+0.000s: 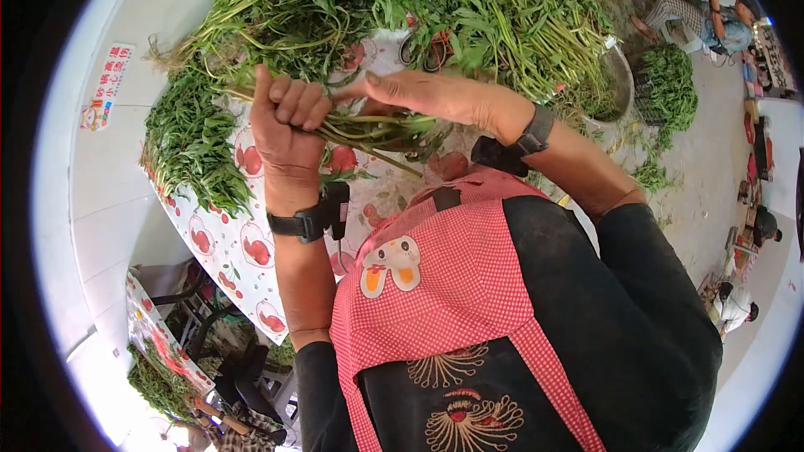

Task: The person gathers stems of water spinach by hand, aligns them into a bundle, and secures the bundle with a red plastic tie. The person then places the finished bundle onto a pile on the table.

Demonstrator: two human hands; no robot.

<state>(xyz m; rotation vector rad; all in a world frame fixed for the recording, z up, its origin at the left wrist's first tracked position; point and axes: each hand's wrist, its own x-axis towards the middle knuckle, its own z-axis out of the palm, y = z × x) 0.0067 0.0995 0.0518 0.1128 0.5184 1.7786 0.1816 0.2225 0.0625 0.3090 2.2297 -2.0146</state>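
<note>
My left hand [291,121] is closed around a bunch of green stems [377,131], whose lengths stretch rightward over the table. Above the right part of that bunch is my right hand [410,94], its fingers extended toward the left hand. The underside of the right hand is hidden, so contact with the stems is unclear. Behind both hands lies a big heap of leafy stalks [519,25], with more tangled stems and roots [293,29] at the upper left. Another leafy pile [193,142] rests on the fruit-patterned tablecloth [255,243] at the left.
A round basin [621,88] stands at the right of the heap, beside a crate of greens [670,88]. Several people are at the far right. At the lower left are a chair, more greens [159,381] and part of another person. A white wall borders the left.
</note>
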